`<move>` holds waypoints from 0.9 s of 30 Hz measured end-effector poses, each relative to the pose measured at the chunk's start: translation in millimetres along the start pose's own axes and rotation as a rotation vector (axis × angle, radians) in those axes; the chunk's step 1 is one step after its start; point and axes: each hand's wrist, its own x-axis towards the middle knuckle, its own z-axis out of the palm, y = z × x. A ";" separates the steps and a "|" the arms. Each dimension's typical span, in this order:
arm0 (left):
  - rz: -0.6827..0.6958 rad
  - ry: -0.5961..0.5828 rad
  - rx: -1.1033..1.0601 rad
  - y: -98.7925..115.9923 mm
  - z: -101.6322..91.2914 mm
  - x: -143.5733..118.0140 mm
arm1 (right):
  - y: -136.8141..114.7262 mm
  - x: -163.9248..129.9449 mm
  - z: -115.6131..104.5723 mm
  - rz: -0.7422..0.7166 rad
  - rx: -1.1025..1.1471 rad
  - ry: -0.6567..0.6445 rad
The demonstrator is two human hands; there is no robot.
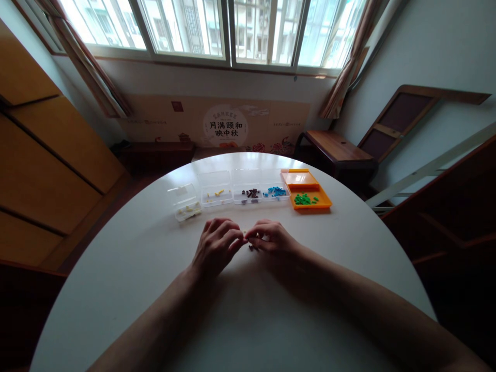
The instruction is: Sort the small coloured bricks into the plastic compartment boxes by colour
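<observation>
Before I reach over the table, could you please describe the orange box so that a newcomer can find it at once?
On the white round table, a row of open plastic boxes stands beyond the left hand and right hand. The orange box is at the right end of this row, with small green pieces inside. It alone is orange; its neighbours are clear.

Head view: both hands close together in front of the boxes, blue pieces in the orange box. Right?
Wrong colour: the head view shows green pieces in the orange box, not blue ones. The left hand and right hand are indeed close together in front of the boxes.
</observation>
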 end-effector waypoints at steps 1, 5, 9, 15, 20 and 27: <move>0.001 -0.001 0.000 -0.5 0.2 -0.1 | -0.4 -0.3 -0.2 -0.006 -0.022 0.007; -0.009 -0.022 0.016 -2.2 1.6 -0.6 | -2.8 -1.6 -0.5 -0.023 -0.106 0.037; -0.020 -0.045 0.035 -1.9 2.4 -1.5 | -4.7 -1.5 -0.4 -0.008 -0.136 0.066; -0.042 -0.106 0.048 0.1 0.9 -2.6 | -1.3 4.2 -2.1 0.046 -0.176 0.118; -0.026 -0.106 0.024 0.4 -1.6 -2.8 | 8.9 22.3 -9.9 0.099 -0.239 0.187; -0.022 -0.130 0.019 1.4 -3.8 -3.2 | 30.9 72.4 -29.0 0.277 -0.315 0.389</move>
